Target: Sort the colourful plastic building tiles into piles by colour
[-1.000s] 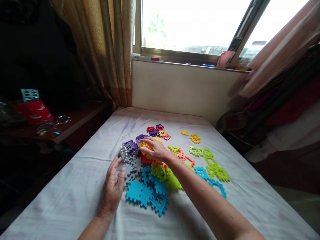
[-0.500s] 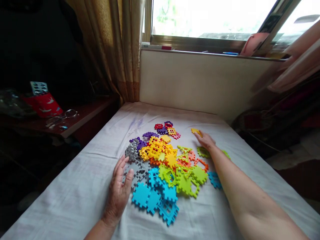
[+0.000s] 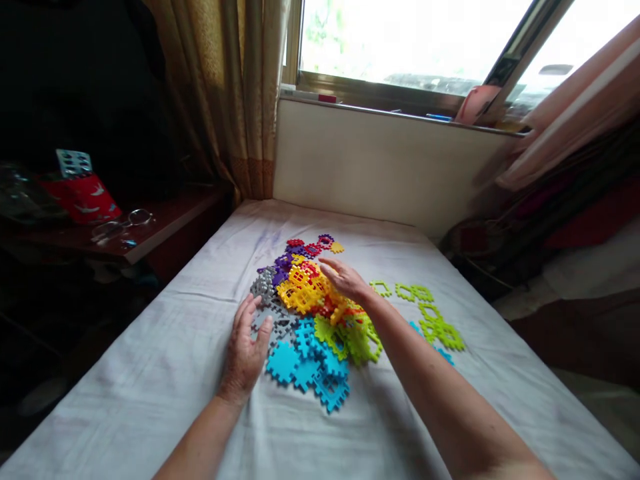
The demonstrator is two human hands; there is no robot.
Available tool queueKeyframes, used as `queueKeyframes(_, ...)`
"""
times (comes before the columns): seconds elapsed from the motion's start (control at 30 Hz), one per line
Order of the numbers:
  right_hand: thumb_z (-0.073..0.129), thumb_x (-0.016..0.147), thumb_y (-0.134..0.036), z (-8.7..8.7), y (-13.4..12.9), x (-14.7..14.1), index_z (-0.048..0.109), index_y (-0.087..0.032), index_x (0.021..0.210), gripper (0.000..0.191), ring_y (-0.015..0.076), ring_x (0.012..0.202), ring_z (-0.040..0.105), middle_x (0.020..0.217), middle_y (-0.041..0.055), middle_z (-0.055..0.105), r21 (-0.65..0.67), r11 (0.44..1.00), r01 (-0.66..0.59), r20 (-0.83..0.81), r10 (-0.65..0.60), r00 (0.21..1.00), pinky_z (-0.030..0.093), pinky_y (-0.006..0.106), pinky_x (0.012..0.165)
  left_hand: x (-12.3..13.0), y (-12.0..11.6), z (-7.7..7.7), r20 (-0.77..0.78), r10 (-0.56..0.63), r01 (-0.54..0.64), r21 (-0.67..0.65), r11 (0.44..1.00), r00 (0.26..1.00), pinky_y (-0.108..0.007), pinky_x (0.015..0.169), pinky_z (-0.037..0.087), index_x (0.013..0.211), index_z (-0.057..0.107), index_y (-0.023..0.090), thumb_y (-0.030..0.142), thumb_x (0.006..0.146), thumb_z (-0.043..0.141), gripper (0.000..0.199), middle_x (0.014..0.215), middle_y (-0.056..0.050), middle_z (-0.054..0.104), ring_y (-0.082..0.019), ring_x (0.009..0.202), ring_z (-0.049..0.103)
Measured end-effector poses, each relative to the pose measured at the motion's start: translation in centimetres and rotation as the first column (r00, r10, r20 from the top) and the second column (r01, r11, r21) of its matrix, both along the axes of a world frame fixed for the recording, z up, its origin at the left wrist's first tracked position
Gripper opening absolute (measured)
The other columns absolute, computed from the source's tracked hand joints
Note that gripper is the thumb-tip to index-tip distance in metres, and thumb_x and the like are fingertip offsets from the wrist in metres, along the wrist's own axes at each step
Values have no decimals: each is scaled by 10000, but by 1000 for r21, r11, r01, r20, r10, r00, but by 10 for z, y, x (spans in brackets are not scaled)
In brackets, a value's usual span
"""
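Observation:
My left hand [image 3: 244, 350] rests on the sheet, fingers spread, against the near-left side of a pile of interlocking plastic building tiles. Grey tiles [image 3: 275, 319] lie right by its fingertips. My right hand [image 3: 344, 277] is at the pile's right side with its fingers stretched out, next to yellow tiles [image 3: 297, 293]; its palm and what it touches are partly hidden. Turquoise tiles [image 3: 284, 363] form the near end, with lime green tiles [image 3: 360, 343] beside them. Purple tiles [image 3: 283, 261] and red ones lie beyond, near a single yellow tile [image 3: 338, 247].
Several lime frame tiles [image 3: 444, 333] lie apart to the right, turquoise bits partly behind my right forearm. A pale sheet [image 3: 165, 373] covers the surface. To the left, a dark desk [image 3: 165, 223] holds glasses [image 3: 140, 217] and a red container [image 3: 85, 200]. Curtains and a window stand behind.
My right hand has moved left from a yellow tile at the far right to the pile. The pile's right side is now closer together, and that yellow tile lies further left. My left hand stays beside the grey tiles.

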State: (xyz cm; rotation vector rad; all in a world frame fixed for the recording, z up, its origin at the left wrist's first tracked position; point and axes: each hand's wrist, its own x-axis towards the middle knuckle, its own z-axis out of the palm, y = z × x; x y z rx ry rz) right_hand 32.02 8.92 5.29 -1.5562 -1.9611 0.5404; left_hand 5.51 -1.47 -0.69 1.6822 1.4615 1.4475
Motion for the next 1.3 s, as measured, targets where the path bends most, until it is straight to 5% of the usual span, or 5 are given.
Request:
queueKeyframes(0.13, 409, 923, -501, -2, -76, 91, 651, -246, 1273, 496, 245, 1293, 539, 1368, 78, 620, 30, 939, 344, 136, -345, 929, 380, 422, 1129, 3, 4, 0, -8, 7, -7, 40, 999, 1000, -453, 1074, 470, 1306, 550, 186, 523, 918, 493, 517, 1467, -164, 475, -278, 1332, 504)
queueKeyframes(0.33, 353, 928, -533, -30, -162, 160, 538, -219, 1403, 599, 342, 1376, 436, 1473, 156, 499, -37, 537, 843, 448, -745, 494, 314, 595, 1120, 12, -3, 2, -264, 4, 35, 143, 989, 965, -498, 1138, 371, 1376, 506, 180, 564, 907, 500, 606, 1524, -185, 405, -308, 1400, 418)
queueKeyframes(0.73, 474, 865, -590, -68, -90, 0, 592, -206, 1326, 611, 324, 1358, 453, 1391, 176, 532, 109, 824, 556, -96, -548, 831, 402, 506, 1103, 23, -18, -2, -461, -71, 138, 114, 984, 885, -551, 1144, 329, 1449, 444, 217, 562, 845, 598, 713, 1608, -178, 236, -369, 1447, 325)
queueKeyframes(0.97, 446, 899, -511, -37, -59, -68, 455, -207, 1438, 619, 247, 1206, 613, 1346, 127, 610, -274, 893, 358, -623, -448, 641, 558, 375, 917, 15, -7, 1, -211, -4, 35, 142, 989, 978, -511, 1134, 382, 1373, 510, 209, 466, 904, 540, 536, 1574, -174, 292, -324, 1422, 388)
queueKeyframes(1.3, 627, 821, -588, 27, -101, -86, 613, -243, 1318, 606, 261, 1325, 511, 1398, 102, 584, -21, 998, 65, -293, -68, 954, 379, 447, 1129, -19, 10, 16, -154, 160, -142, 119, 983, 975, -446, 1110, 415, 1267, 575, 154, 430, 921, 466, 456, 1405, -187, 502, -289, 1329, 492)
